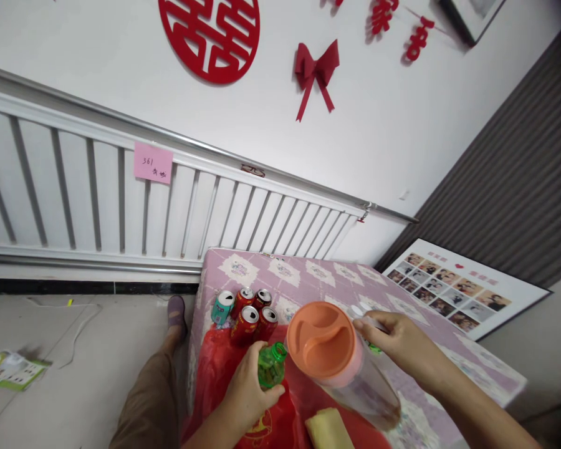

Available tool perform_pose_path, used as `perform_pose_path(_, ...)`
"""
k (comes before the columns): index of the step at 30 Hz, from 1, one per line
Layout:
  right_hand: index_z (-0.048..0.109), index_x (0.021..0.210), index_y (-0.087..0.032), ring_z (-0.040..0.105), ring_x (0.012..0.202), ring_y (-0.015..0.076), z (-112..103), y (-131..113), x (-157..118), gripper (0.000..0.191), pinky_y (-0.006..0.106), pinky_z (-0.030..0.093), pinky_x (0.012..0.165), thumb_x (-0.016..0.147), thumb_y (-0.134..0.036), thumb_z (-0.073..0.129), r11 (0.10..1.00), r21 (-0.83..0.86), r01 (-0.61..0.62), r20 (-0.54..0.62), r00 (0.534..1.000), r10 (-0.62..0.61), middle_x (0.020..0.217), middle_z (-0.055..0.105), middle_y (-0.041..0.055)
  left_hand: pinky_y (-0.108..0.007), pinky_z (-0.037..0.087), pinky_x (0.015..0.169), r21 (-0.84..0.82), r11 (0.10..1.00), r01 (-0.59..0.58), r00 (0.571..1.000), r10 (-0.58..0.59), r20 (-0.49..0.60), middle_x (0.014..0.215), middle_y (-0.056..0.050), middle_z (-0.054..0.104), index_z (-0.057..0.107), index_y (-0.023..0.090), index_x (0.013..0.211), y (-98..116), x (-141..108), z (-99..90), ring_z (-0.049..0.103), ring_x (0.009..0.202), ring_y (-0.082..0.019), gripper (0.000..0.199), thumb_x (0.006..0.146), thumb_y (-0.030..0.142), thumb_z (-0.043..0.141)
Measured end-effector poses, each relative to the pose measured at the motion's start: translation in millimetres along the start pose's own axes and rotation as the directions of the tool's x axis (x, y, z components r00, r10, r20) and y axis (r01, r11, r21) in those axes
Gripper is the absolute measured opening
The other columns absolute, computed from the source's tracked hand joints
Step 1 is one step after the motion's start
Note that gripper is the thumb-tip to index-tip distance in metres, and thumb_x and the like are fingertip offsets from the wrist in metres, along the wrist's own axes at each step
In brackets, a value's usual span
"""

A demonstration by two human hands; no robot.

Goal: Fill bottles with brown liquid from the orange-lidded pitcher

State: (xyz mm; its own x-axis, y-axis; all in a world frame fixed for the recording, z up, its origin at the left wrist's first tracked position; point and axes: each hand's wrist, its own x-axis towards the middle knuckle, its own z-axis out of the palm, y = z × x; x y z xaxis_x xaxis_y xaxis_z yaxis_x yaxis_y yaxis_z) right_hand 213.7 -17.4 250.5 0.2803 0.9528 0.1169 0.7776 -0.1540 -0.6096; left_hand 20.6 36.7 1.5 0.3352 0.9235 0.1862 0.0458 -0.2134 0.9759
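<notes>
My left hand (245, 390) is wrapped round an uncapped green bottle (270, 369), its mouth tilted towards the pitcher. The clear plastic pitcher (362, 396), with an orange lid (321, 340), leans in front of me, and some brownish liquid shows near its base. My right hand (395, 340) has its fingers closed at the pitcher's handle side, partly hidden by the lid. Just beyond the bottle stand several opened drink cans: red ones (246, 319) and a teal one (223, 307). A folded yellow cloth (328, 429) lies below the pitcher.
A red covering (217, 349) lies over the purple patterned tablecloth (299, 265). Behind the table runs a white radiator (243, 215) along the wall. A photo board (467, 287) leans at the right. On the floor at left are a cable and a green-edged packet (14, 369).
</notes>
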Motion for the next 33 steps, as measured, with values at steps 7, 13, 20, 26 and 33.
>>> perform_pose_path(7, 0.044, 0.049, -0.021, 0.027, 0.052, 0.0112, 0.8, -2.3, 2.0, 0.038, 0.026, 0.020, 0.048, 0.067, -0.048, 0.065, 0.998, -0.063, 0.002, -0.005, 1.000, -0.003, 0.050, 0.031, -0.0057, -0.040, 0.043, 0.104, 0.011, 1.000, -0.019, 1.000, 0.019, 0.002, 0.128, -0.011, 0.058, 0.041, 0.020, 0.128, -3.8, 0.1, 0.4, 0.055, 0.118, -0.029, 0.075, 0.060, 0.017, 0.073)
perform_pose_path(13, 0.042, 0.051, -0.021, 0.026, 0.054, 0.0113, 0.4, -5.6, 2.8, 0.037, 0.025, 0.019, 0.049, 0.070, -0.047, 0.062, 0.994, -0.112, 0.005, 0.011, 1.000, -0.004, 0.053, 0.028, -0.0057, -0.042, 0.043, 0.105, 0.012, 1.000, -0.013, 1.000, 0.013, 0.009, 0.129, -0.013, 0.057, 0.041, 0.018, 0.128, -1.7, 0.2, -0.6, 0.055, 0.119, -0.029, 0.075, 0.060, 0.017, 0.072)
perform_pose_path(20, 0.037, 0.053, -0.022, 0.026, 0.054, 0.0107, 0.4, -4.2, 4.0, 0.039, 0.025, 0.019, 0.049, 0.073, -0.048, 0.057, 0.983, -0.183, 0.028, 0.027, 0.999, -0.024, 0.054, 0.026, -0.0060, -0.040, 0.043, 0.104, 0.009, 1.000, -0.006, 1.000, 0.005, 0.013, 0.130, -0.014, 0.057, 0.041, 0.017, 0.128, -1.1, 0.0, -0.4, 0.054, 0.120, -0.030, 0.076, 0.059, 0.018, 0.072)
perform_pose_path(26, 0.035, 0.054, -0.022, 0.025, 0.053, 0.0102, -0.6, -4.8, 4.0, 0.040, 0.024, 0.019, 0.047, 0.075, -0.050, 0.054, 0.969, -0.236, 0.069, 0.044, 0.997, -0.060, 0.054, 0.024, -0.0066, -0.040, 0.044, 0.102, 0.015, 1.000, -0.006, 1.000, 0.005, 0.016, 0.129, -0.013, 0.057, 0.041, 0.017, 0.127, 2.2, -0.8, -1.6, 0.056, 0.117, -0.028, 0.074, 0.060, 0.018, 0.071)
perform_pose_path(33, 0.031, 0.055, -0.023, 0.025, 0.053, 0.0102, -1.3, -9.3, 3.7, 0.039, 0.025, 0.019, 0.048, 0.077, -0.048, 0.051, 0.958, -0.276, 0.081, 0.056, 0.996, -0.068, 0.055, 0.023, -0.0061, -0.039, 0.043, 0.103, 0.014, 1.000, -0.010, 1.000, 0.009, 0.018, 0.129, -0.012, 0.056, 0.040, 0.018, 0.127, 1.1, 0.8, -1.2, 0.055, 0.117, -0.028, 0.074, 0.060, 0.017, 0.071)
